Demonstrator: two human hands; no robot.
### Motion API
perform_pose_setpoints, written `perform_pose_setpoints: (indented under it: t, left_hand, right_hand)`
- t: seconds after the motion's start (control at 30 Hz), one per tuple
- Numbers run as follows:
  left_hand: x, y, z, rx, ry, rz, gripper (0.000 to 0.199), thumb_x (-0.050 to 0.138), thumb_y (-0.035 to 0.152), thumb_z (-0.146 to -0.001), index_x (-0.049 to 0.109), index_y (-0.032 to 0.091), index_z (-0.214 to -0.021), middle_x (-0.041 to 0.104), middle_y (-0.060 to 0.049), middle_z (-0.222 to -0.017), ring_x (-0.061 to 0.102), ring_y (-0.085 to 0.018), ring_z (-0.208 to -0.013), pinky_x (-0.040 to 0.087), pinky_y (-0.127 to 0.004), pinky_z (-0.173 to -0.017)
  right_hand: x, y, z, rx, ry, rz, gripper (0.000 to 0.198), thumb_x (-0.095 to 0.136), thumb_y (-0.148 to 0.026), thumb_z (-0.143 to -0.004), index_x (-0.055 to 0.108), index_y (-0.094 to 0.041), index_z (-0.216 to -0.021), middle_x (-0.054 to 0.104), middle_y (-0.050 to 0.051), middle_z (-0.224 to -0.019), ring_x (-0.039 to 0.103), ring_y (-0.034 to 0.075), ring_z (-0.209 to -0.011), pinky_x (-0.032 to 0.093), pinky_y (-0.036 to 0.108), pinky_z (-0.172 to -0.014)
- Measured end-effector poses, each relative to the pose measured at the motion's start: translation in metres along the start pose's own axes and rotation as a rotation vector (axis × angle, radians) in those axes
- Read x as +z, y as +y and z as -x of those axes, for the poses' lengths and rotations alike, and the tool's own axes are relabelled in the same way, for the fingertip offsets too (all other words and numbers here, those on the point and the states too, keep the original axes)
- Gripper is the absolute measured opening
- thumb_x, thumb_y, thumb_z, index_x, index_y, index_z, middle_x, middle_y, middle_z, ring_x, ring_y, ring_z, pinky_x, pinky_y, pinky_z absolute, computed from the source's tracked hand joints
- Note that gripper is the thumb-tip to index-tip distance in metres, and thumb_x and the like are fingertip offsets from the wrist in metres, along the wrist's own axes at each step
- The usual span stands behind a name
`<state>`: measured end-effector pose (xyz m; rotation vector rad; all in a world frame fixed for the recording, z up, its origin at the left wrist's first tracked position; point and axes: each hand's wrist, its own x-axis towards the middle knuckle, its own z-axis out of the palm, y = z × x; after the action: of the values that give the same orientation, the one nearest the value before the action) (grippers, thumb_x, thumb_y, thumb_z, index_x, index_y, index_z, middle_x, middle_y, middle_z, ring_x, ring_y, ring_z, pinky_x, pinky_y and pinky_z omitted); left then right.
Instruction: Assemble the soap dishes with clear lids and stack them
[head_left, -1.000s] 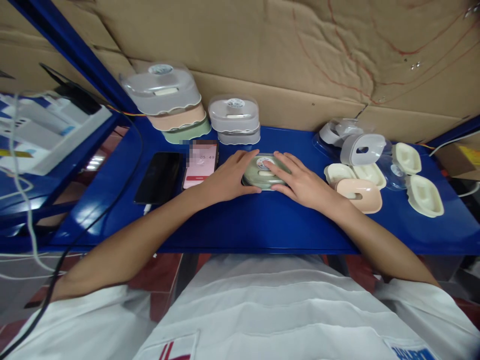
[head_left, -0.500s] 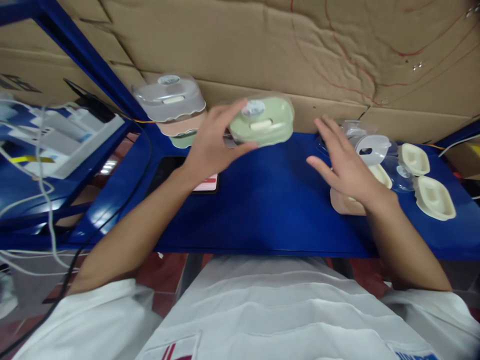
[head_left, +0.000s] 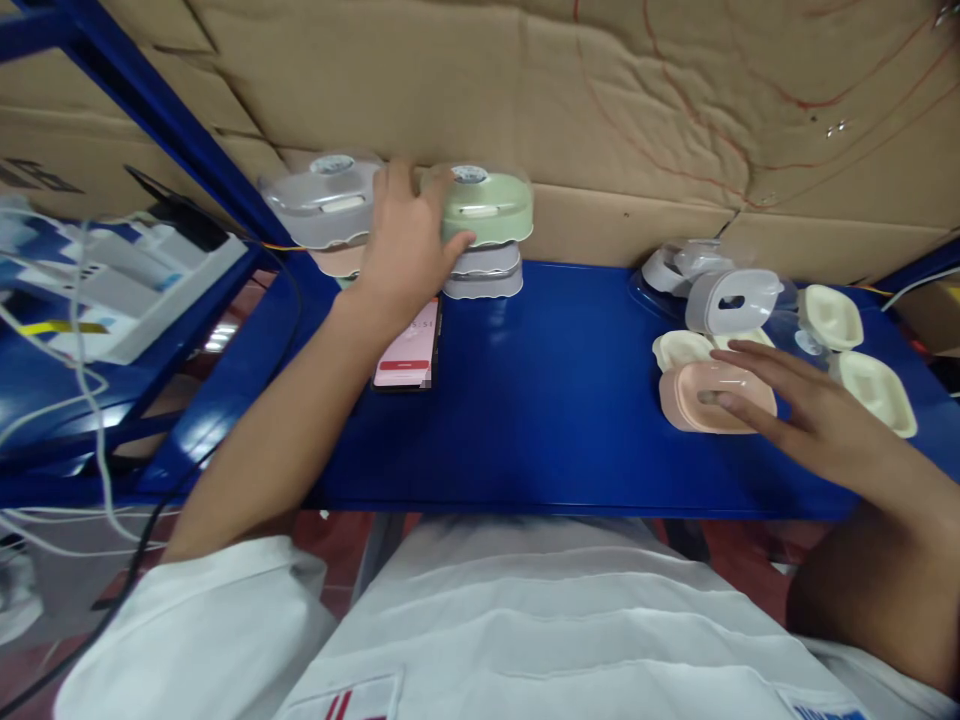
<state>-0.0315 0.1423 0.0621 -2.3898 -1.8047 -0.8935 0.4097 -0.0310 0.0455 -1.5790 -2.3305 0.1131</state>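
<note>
Blue metal bench with a cardboard wall behind it; that is our landmark surface. At the back of the bench, against the cardboard, we see a stack of grey boxes, and our left hand has the green box sitting on top of that stack. Fingers are curled round its left end, gripping it; thumb under the edge. We judge this as the stacking step, with the box apparently seated but not let go. Left of that stack stands another one topped by a clear-lidded box, partly hidden by the hand. In front of the stacks a phone lies flat on the bench, screen lit pink.

Our right hand is open, fingers spread, fingertips resting on the pink tray at the right part of the bench. Not closed on it. Behind the pink tray sits a grey shell among clear lids, and cream trays lie further right. We judge the pink tray needs a proper grasp first.

Left of the bench: blue frame, white cables, papers.
</note>
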Motion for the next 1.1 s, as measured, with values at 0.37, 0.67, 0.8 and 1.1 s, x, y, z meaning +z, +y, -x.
perform_pose_setpoints:
  t: [0.37,0.67,0.8,1.1]
  left_hand:
    - [0.003,0.061,0.091,0.51,-0.217,-0.029,0.042,0.049,0.031,-0.11,0.059,0.025,-0.151,0.054,-0.013,-0.161,0.054,-0.038,-0.144,0.045,-0.061,-0.119]
    - [0.051,0.03,0.116,0.703,-0.333,0.046,0.053,0.069,0.052,-0.103,0.061,0.019,-0.143,0.056,-0.021,-0.155,0.055,-0.039,-0.143,0.051,-0.054,-0.114]
    - [0.053,0.025,0.117,0.673,-0.267,0.025,0.035,0.075,0.041,-0.101,0.064,0.016,-0.123,0.058,-0.021,-0.148,0.063,-0.037,-0.132,0.06,-0.049,-0.104]
    - [0.067,0.012,0.109,0.707,-0.202,0.245,0.02,0.053,0.032,-0.112,0.06,0.019,-0.126,0.059,-0.018,-0.148,0.063,-0.03,-0.14,0.057,-0.047,-0.116]
  right_hand:
    - [0.056,-0.011,0.001,-0.201,-0.111,0.025,0.052,0.062,-0.033,-0.105,0.058,-0.033,-0.157,0.062,0.015,-0.158,0.061,0.037,-0.145,0.052,0.065,-0.119]
    - [0.081,-0.054,-0.091,-0.459,0.0,-0.185,0.037,0.049,-0.036,-0.113,0.068,-0.03,-0.144,0.067,0.008,-0.153,0.061,0.028,-0.145,0.048,0.052,-0.122]
    - [0.087,-0.026,-0.089,-0.213,0.106,-0.108,0.044,0.043,-0.046,-0.114,0.072,-0.024,-0.137,0.076,0.013,-0.137,0.069,0.035,-0.131,0.05,0.06,-0.113]
    - [0.12,-0.031,-0.091,0.106,-0.035,-0.843,0.058,0.037,-0.071,-0.11,0.059,-0.037,-0.15,0.062,0.004,-0.159,0.063,0.027,-0.143,0.049,0.055,-0.123]
